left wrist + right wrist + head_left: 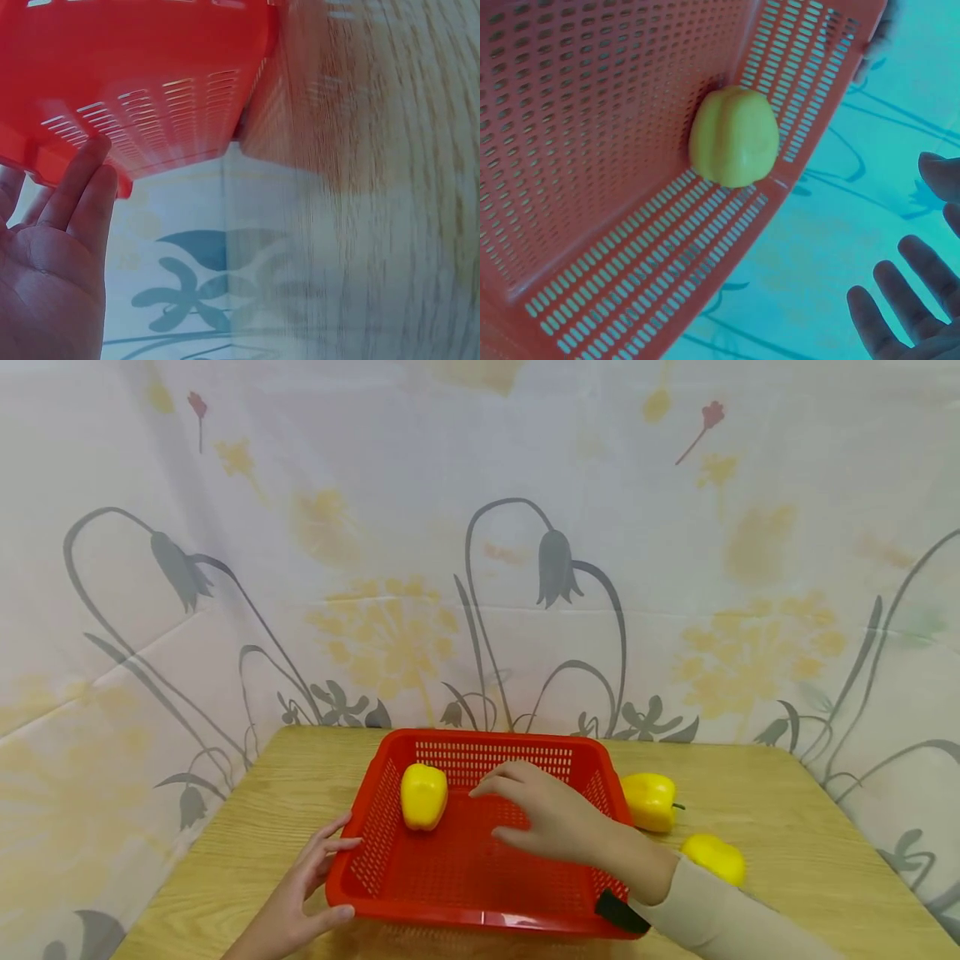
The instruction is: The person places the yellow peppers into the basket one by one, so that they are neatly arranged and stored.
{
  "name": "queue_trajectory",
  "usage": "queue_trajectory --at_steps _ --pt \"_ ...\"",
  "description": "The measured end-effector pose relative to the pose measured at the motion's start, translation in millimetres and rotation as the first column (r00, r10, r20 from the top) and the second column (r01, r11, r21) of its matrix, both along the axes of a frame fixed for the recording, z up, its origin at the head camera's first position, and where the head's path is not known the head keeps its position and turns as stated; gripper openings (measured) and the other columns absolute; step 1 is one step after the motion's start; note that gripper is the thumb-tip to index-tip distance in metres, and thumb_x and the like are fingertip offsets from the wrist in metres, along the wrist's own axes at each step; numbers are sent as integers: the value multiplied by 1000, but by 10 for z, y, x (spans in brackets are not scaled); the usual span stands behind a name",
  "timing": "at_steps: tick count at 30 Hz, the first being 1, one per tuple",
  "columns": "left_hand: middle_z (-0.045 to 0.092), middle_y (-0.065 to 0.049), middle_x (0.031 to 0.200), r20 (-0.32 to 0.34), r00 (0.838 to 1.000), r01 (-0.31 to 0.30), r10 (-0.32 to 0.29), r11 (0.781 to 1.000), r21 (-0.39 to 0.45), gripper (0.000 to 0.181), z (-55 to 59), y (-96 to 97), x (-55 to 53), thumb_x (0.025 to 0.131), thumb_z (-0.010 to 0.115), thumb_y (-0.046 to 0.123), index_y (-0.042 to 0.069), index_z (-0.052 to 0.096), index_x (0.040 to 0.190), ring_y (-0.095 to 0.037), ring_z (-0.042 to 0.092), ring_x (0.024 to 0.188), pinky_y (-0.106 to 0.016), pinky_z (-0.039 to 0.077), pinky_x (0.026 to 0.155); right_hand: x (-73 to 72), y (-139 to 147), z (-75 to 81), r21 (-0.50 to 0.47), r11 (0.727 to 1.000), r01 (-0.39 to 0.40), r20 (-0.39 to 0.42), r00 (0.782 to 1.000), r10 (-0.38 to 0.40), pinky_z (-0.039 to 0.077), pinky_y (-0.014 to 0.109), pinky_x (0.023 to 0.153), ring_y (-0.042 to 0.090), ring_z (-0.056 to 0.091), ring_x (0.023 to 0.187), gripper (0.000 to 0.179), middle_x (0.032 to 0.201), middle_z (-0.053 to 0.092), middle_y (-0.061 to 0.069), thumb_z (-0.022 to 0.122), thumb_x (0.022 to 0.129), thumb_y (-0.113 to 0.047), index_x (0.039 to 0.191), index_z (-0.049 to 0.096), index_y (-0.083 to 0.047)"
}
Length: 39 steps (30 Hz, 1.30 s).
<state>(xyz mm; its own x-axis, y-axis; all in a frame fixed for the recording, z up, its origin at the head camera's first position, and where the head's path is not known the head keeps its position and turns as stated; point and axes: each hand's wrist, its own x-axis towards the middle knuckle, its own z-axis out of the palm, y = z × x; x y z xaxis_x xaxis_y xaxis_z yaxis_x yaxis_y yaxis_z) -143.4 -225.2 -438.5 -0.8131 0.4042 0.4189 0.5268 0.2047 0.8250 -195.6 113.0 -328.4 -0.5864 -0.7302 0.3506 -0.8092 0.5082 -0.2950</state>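
A red plastic basket point(480, 920) with slotted walls sits on the table, a yellow bell pepper point(423, 797) inside by its left wall. My left hand point(303, 889) touches the basket's left side, fingertips at the rim and thumb by the front left corner. In the left wrist view, extended fingers point(88, 169) lie against its outer slotted wall. Over the basket's inside, to the right of the pepper, hovers my right hand point(542, 810), fingers spread and loosely bent, holding nothing. The right wrist view shows this hand point(922, 300) apart from the pepper point(735, 137).
Outside the basket's right wall lie two more yellow bell peppers, one with a green stem point(651, 802) and one point(714, 858) nearer, by the right sleeve point(720, 910). The wooden table point(225, 852) ends at a flower-printed cloth point(510, 635). A black strip point(619, 913) overlaps the basket's front right corner.
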Motion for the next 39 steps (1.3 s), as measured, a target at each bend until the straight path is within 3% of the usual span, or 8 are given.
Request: queue_trajectory --at_steps 7,13,21,30,39 --pt "16 -21 146 -29 1000 9 -9 1000 -1 58 23 -20 9 77 67 -9 -4 42 129 -20 54 110 -26 49 85 47 181 24 -19 999 42 9 999 -42 46 29 88 10 50 105 39 112 55 -8 76 77 -15 112 61 -19" --pt "17 -19 146 1 1000 -22 22 1000 -22 56 20 -29 35 79 67 -6 0 43 129 -11 50 115 -24 46 87 85 365 2 -47 994 96 42 995 -95 47 31 89 9 48 108 40 113 53 -11 76 76 -14 112 60 -20" --pt "16 -20 146 -20 1000 7 -7 1000 -12 58 6 -33 15 78 66 -8 -3 42 130 -14 49 116 -25 47 87 118 585 -84 -85 992 98 -35 994 -102 48 36 85 15 52 104 39 112 55 -6 75 76 -10 112 60 -14" --pt "18 -19 146 -9 1000 -5 5 1000 -9 56 14 -19 8 78 67 -7 -2 43 129 -16 52 113 -25 48 86 178 799 -216 -140 983 115 -124 983 -133 50 36 82 14 54 100 42 109 56 -7 78 70 -7 109 61 -12" --pt "17 -20 146 -18 1000 14 -14 1000 3 57 10 -5 -5 78 66 -9 -3 42 129 -18 52 112 -26 48 85 259 1000 -312 -141 969 202 -123 968 -220 50 36 81 14 52 103 45 112 55 -8 79 69 -7 109 61 -17"
